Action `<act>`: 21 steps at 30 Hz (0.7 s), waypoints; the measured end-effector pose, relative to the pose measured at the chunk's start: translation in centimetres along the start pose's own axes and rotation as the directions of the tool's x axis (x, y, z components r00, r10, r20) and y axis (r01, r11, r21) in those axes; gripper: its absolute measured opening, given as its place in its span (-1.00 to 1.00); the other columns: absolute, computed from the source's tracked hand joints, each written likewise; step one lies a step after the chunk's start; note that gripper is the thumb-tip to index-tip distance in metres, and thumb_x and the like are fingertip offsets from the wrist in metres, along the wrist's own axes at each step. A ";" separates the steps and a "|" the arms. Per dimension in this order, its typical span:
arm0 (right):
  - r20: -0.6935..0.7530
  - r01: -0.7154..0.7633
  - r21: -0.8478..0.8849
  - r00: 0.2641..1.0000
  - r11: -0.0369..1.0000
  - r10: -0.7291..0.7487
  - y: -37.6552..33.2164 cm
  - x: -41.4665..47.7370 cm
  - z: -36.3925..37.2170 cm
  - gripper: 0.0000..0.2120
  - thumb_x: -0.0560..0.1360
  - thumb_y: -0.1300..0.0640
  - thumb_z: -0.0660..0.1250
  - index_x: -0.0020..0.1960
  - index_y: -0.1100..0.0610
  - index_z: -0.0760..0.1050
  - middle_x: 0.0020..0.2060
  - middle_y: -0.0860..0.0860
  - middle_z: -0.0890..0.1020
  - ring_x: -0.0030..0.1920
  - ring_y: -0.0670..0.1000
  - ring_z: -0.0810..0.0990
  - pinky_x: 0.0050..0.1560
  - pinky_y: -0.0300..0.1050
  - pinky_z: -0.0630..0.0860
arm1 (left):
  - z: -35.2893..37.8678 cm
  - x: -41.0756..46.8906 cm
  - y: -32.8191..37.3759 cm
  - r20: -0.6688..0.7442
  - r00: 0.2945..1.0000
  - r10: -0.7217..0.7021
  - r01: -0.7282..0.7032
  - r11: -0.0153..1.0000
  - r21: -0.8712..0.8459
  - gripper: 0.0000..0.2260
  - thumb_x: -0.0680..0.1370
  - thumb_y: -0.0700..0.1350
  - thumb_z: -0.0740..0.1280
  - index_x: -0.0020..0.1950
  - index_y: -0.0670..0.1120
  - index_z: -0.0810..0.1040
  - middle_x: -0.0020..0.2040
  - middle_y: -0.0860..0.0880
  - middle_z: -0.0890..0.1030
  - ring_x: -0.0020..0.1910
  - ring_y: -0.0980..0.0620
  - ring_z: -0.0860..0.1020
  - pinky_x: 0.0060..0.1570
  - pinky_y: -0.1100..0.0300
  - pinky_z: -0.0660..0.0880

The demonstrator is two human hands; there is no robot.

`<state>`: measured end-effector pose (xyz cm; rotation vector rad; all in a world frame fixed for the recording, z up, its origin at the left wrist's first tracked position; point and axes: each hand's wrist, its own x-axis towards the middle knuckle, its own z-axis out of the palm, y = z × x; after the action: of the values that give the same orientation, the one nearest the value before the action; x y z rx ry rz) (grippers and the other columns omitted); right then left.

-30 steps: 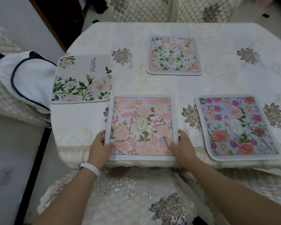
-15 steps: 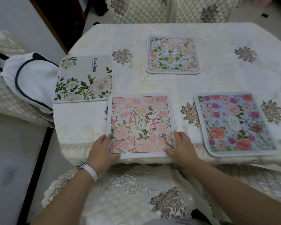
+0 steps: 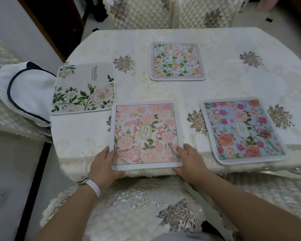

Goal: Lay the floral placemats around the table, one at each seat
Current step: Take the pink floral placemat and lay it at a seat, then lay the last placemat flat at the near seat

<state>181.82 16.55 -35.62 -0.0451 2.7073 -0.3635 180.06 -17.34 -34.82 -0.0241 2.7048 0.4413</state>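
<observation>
Table (image 3: 250, 87) – four floral placemats (image 3: 177, 60) – flat.

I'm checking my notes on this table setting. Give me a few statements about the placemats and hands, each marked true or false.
1. Both the left hand and the right hand hold the pink rectangular "GARDEN" placemat at its near corners. True.
2. The blue rose-patterned placemat lies left of the pink one. False: it lies to its right.
3. The pale placemat printed "Beautiful" lies on the cream embroidered tablecloth, left of the pink one. True.
4. The white wristband is on the right wrist. False: it is on the left wrist.
</observation>
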 end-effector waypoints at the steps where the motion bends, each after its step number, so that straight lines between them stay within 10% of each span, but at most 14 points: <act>1: -0.001 0.004 -0.006 1.000 1.000 -0.004 0.0 0.0 -0.1 -0.15 0.42 -0.25 0.37 0.55 0.04 0.10 0.52 0.16 0.16 0.48 0.18 0.16 0.45 0.10 0.20 | 0.0 0.0 0.0 0.003 1.000 -0.001 0.001 1.000 -0.004 -0.10 0.27 0.27 0.48 0.52 0.04 0.23 0.55 -0.13 0.19 0.46 -0.18 0.19 0.37 -0.09 0.25; 13: 0.002 0.015 0.085 1.000 0.996 -0.016 1.4 -1.5 -4.7 -0.41 0.54 -0.12 0.26 0.50 0.08 0.25 0.48 0.11 0.27 0.43 0.13 0.27 0.37 0.08 0.33 | -2.2 -1.6 2.9 -0.154 0.985 0.077 -0.084 0.996 -0.036 -0.35 0.40 0.13 0.47 0.43 -0.04 0.40 0.46 -0.13 0.36 0.38 -0.18 0.37 0.26 -0.09 0.42; 21: -0.191 0.112 -0.069 0.974 0.991 -0.124 6.2 -2.6 -12.9 -0.58 0.57 -0.05 0.20 0.38 0.07 0.42 0.30 0.00 0.49 0.24 0.05 0.46 0.20 -0.01 0.45 | -4.5 -2.7 11.2 -0.436 0.796 0.421 -0.432 0.899 0.080 -0.74 0.44 -0.14 0.43 0.12 -0.12 0.64 0.09 -0.10 0.66 0.08 -0.11 0.60 0.08 -0.05 0.55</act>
<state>179.17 25.93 -24.84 -0.1978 2.9169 -0.3396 179.91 -8.24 -26.46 0.5616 3.1565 0.6694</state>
